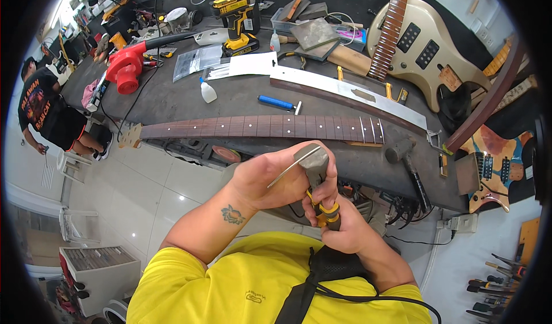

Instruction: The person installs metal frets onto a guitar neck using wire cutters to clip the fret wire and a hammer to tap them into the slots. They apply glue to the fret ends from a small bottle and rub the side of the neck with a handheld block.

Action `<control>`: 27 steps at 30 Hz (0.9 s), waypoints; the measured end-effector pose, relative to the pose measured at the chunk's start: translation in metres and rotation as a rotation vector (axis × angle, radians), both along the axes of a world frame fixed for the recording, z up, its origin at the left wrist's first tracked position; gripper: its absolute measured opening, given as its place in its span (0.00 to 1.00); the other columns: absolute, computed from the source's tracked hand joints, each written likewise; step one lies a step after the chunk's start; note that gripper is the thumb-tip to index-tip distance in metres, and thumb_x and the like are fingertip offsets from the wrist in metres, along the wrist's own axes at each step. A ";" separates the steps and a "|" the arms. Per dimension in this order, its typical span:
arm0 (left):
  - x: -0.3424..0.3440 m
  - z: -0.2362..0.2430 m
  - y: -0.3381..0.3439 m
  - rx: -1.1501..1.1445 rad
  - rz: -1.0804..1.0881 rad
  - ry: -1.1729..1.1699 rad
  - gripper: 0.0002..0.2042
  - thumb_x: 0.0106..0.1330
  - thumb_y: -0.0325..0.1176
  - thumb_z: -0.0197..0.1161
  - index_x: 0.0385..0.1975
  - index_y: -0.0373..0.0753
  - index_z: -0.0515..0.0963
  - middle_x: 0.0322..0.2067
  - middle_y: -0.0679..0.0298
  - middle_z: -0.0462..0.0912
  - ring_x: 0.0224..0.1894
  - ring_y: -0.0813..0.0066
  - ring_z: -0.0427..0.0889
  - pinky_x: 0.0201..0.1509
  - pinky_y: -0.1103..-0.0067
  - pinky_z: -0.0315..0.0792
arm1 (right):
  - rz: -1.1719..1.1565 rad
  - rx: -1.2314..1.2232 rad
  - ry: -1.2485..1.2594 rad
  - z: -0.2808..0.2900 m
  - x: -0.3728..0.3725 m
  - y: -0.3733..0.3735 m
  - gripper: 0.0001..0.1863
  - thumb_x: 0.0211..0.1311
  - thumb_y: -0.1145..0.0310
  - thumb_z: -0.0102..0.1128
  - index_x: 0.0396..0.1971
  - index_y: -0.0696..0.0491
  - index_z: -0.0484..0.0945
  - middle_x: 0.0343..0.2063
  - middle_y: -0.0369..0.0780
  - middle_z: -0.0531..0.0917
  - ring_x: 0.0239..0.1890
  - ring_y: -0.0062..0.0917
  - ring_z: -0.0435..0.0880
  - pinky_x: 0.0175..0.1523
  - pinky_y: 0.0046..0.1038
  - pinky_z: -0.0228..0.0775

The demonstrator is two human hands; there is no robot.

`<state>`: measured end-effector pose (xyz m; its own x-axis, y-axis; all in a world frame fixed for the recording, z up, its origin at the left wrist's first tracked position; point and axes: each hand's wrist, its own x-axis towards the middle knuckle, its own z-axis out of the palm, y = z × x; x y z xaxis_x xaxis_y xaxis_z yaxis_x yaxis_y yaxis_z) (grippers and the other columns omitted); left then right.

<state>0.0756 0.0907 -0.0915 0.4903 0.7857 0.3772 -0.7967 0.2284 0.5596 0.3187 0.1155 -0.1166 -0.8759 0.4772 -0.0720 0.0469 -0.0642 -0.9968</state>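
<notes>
My left hand (270,177) holds a thin strip of metal fret wire (292,166) up in front of my chest. My right hand (336,223) grips the yellow-and-black handles of a pair of end-cutting pliers (316,164), whose grey jaws close on the wire. Just beyond my hands a long guitar neck (259,126) with a dark fretboard lies across the workbench (184,99); metal frets show only at its right end.
On the bench sit a hammer (402,151), a blue-handled tool (278,103), a small glue bottle (207,91), a long metal straightedge (345,91), a yellow cordless drill (238,16), a red blower (127,65) and a cream bass guitar (420,42). A person in black (49,114) crouches at the left.
</notes>
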 end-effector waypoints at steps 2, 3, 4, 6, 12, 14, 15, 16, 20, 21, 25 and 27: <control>-0.002 0.001 -0.002 -0.010 0.047 0.134 0.43 0.63 0.66 0.77 0.63 0.34 0.70 0.41 0.55 0.76 0.53 0.49 0.79 0.61 0.55 0.76 | -0.010 -0.064 -0.010 0.000 0.000 0.000 0.34 0.50 0.82 0.59 0.63 0.58 0.71 0.42 0.37 0.78 0.42 0.21 0.77 0.52 0.27 0.73; -0.002 0.001 -0.003 -0.016 0.056 0.152 0.43 0.64 0.66 0.77 0.62 0.34 0.70 0.41 0.55 0.76 0.52 0.49 0.79 0.59 0.55 0.76 | -0.014 -0.035 0.004 0.000 0.000 -0.001 0.34 0.51 0.82 0.59 0.63 0.58 0.71 0.42 0.37 0.78 0.42 0.21 0.77 0.52 0.27 0.73; -0.002 0.001 -0.004 -0.010 0.063 0.150 0.42 0.64 0.65 0.76 0.62 0.34 0.71 0.41 0.56 0.76 0.52 0.49 0.79 0.58 0.56 0.76 | -0.020 -0.041 0.011 0.000 -0.001 -0.001 0.34 0.51 0.81 0.59 0.63 0.59 0.71 0.42 0.37 0.78 0.42 0.21 0.77 0.52 0.27 0.73; -0.002 0.001 -0.005 0.000 0.076 0.134 0.40 0.65 0.64 0.76 0.61 0.34 0.71 0.41 0.56 0.76 0.52 0.50 0.79 0.57 0.57 0.76 | -0.019 -0.039 0.028 0.000 -0.001 -0.001 0.34 0.51 0.81 0.59 0.63 0.59 0.71 0.41 0.36 0.78 0.42 0.21 0.77 0.53 0.27 0.73; -0.003 0.009 -0.006 0.003 0.112 0.145 0.37 0.69 0.58 0.70 0.64 0.30 0.72 0.45 0.51 0.80 0.54 0.50 0.81 0.63 0.59 0.74 | -0.010 0.135 -0.013 0.000 -0.002 -0.002 0.40 0.51 0.80 0.60 0.70 0.60 0.69 0.54 0.43 0.81 0.54 0.30 0.81 0.61 0.33 0.76; -0.006 0.017 -0.012 -0.024 0.233 0.255 0.39 0.71 0.57 0.67 0.68 0.27 0.72 0.49 0.46 0.83 0.57 0.50 0.82 0.64 0.58 0.75 | -0.079 0.216 -0.012 0.001 -0.001 -0.002 0.43 0.50 0.79 0.61 0.73 0.60 0.66 0.62 0.48 0.79 0.63 0.37 0.80 0.67 0.37 0.74; -0.008 0.022 -0.016 -0.040 0.338 0.284 0.39 0.77 0.53 0.62 0.74 0.23 0.69 0.56 0.38 0.83 0.59 0.52 0.83 0.61 0.62 0.78 | -0.109 0.265 -0.023 0.002 0.000 -0.001 0.45 0.50 0.79 0.62 0.75 0.59 0.65 0.65 0.51 0.77 0.67 0.41 0.79 0.70 0.39 0.73; -0.009 0.026 -0.020 -0.032 0.430 0.422 0.37 0.79 0.51 0.62 0.74 0.23 0.69 0.54 0.40 0.84 0.56 0.54 0.85 0.59 0.64 0.80 | -0.124 0.324 -0.059 0.004 0.001 0.000 0.47 0.50 0.78 0.64 0.76 0.59 0.64 0.68 0.53 0.75 0.70 0.44 0.77 0.73 0.41 0.70; -0.016 0.035 -0.029 -0.023 0.634 0.884 0.26 0.87 0.39 0.56 0.77 0.29 0.71 0.45 0.52 0.89 0.44 0.70 0.86 0.49 0.75 0.80 | -0.226 0.531 -0.285 0.011 0.011 0.003 0.48 0.50 0.76 0.69 0.77 0.59 0.62 0.68 0.58 0.75 0.71 0.53 0.75 0.78 0.47 0.62; -0.016 0.033 -0.029 -0.041 0.663 1.009 0.24 0.89 0.35 0.55 0.78 0.31 0.72 0.42 0.56 0.90 0.41 0.75 0.86 0.46 0.79 0.79 | -0.240 0.588 -0.298 0.013 0.014 0.004 0.48 0.50 0.74 0.71 0.75 0.60 0.64 0.66 0.57 0.76 0.71 0.54 0.74 0.77 0.49 0.62; -0.008 0.007 -0.024 -0.090 0.815 1.073 0.17 0.88 0.35 0.57 0.66 0.32 0.79 0.31 0.64 0.88 0.31 0.82 0.79 0.39 0.84 0.73 | -0.255 0.768 -0.505 0.020 0.037 0.005 0.45 0.50 0.75 0.70 0.73 0.60 0.67 0.65 0.53 0.78 0.69 0.53 0.76 0.75 0.49 0.64; -0.003 -0.010 -0.021 -0.159 0.886 0.973 0.14 0.87 0.37 0.58 0.59 0.33 0.81 0.29 0.66 0.84 0.27 0.83 0.76 0.33 0.84 0.68 | -0.306 0.823 -0.546 0.024 0.052 0.007 0.44 0.50 0.74 0.71 0.72 0.60 0.70 0.64 0.51 0.80 0.67 0.52 0.78 0.73 0.47 0.67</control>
<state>0.0729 0.0697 -0.1012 -0.1922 0.9805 0.0408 -0.0010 -0.0418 0.9991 0.3711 0.1221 -0.0922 -0.6548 0.7553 0.0265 0.6024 0.5427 -0.5854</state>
